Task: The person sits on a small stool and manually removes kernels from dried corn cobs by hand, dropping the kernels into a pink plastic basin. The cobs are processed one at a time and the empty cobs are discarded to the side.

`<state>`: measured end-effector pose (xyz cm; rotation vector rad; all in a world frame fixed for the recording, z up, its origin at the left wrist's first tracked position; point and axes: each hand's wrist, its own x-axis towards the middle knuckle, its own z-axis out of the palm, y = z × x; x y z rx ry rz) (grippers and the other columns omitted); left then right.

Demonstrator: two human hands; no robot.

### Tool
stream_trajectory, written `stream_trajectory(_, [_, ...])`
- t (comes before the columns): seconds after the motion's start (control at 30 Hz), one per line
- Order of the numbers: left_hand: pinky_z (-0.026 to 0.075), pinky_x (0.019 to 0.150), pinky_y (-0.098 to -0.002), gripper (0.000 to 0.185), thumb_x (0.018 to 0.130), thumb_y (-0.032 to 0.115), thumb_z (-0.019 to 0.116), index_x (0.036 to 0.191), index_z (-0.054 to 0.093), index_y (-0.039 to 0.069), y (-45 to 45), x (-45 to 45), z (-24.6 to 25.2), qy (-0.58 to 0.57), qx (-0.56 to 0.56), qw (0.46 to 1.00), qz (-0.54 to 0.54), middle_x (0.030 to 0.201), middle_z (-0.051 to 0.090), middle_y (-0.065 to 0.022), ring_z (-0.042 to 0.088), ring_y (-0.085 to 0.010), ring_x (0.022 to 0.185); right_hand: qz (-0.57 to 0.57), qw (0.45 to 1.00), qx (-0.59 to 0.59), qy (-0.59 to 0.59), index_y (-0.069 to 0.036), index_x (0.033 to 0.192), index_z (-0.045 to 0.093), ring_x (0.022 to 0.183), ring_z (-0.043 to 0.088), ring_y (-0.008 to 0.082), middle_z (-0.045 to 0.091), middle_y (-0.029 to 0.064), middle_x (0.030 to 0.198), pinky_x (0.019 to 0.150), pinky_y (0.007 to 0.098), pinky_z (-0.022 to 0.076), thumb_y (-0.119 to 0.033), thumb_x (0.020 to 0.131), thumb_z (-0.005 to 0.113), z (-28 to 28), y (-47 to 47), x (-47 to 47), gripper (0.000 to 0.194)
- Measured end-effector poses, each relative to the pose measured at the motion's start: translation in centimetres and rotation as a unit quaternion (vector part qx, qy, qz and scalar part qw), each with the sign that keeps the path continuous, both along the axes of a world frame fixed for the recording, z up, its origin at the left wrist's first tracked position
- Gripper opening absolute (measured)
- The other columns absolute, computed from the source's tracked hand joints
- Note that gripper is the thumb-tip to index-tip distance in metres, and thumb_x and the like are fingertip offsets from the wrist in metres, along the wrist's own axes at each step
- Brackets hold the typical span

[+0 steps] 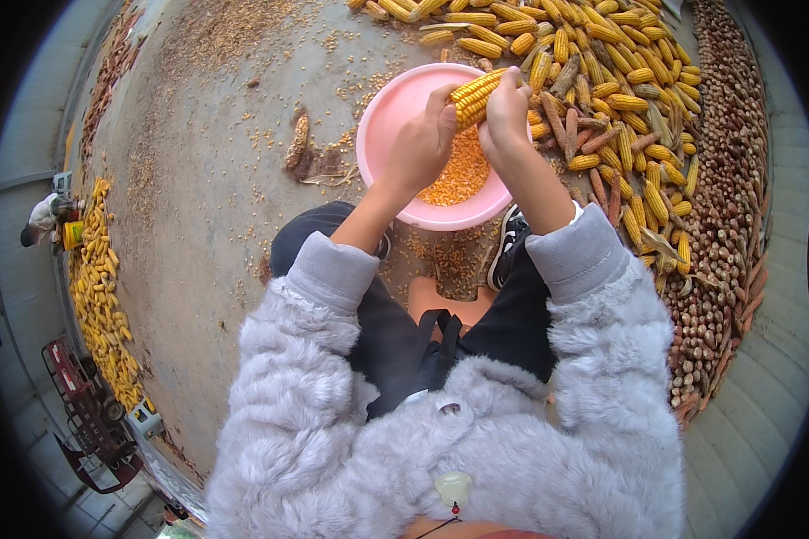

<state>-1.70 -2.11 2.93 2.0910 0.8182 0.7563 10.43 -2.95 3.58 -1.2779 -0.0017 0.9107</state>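
Observation:
Both hands grip one ear of dried yellow corn (pixel 475 98) above a pink plastic basin (pixel 385 128). My left hand (pixel 423 141) wraps its left end, the thumb lying on the kernels. At the other end, my right hand (pixel 507 111) closes around the ear. Most kernel rows facing me look full; the underside is hidden. Loose corn kernels (pixel 460 172) cover part of the basin's bottom. The basin stands on the concrete floor in front of my feet.
A large heap of corn ears (pixel 620 101) lies right of the basin, with bare cobs (pixel 570 128) along its near side. Stacked cobs (pixel 721 269) line the right wall. At far left are another corn pile (pixel 98 283), a person (pixel 44 215) and a red vehicle (pixel 84 404).

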Motion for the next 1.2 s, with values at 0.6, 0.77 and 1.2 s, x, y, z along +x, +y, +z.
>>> stream_trajectory(0.6, [0.045, 0.067, -0.0469, 0.041, 0.094, 0.037, 0.039, 0.121, 0.038, 0.006, 0.3, 0.3, -0.3, -0.018, -0.006, 1.0, -0.011, 0.088, 0.061, -0.0245, 0.06, -0.041, 0.08, 0.018, 1.0, 0.007, -0.008, 0.001, 0.128, 0.019, 0.11, 0.046, 0.0266, 0.038, 0.0231, 0.123, 0.092, 0.0347, 0.0382, -0.037, 0.096, 0.027, 0.5, -0.2, -0.1, 0.051])
stream_trajectory(0.77, [0.045, 0.067, -0.0491, 0.037, 0.096, 0.033, 0.034, 0.12, 0.039, 0.006, 0.3, 0.3, -0.5, -0.002, 0.016, 1.0, -0.005, 0.088, 0.06, -0.0252, 0.059, -0.0425, 0.08, 0.011, 1.0, 0.006, -0.006, 0.002, 0.128, 0.018, 0.111, 0.045, 0.0271, 0.037, 0.0243, 0.123, 0.093, 0.0349, 0.0377, -0.038, 0.096, 0.027, 0.3, -0.1, 0.0, 0.052])
stream_trajectory(1.2, [0.046, 0.073, -0.0435, 0.042, 0.096, 0.035, 0.033, 0.129, 0.033, 0.008, 0.6, -0.2, 0.3, 0.018, -0.089, 0.995, -0.051, 0.095, 0.06, -0.0227, 0.06, -0.0391, 0.087, 0.004, 0.999, 0.032, 0.019, 0.004, 0.128, 0.019, 0.11, 0.046, 0.0273, 0.037, 0.0244, 0.122, 0.092, 0.0348, 0.0398, -0.038, 0.096, 0.026, 0.1, 0.1, 0.4, 0.052])
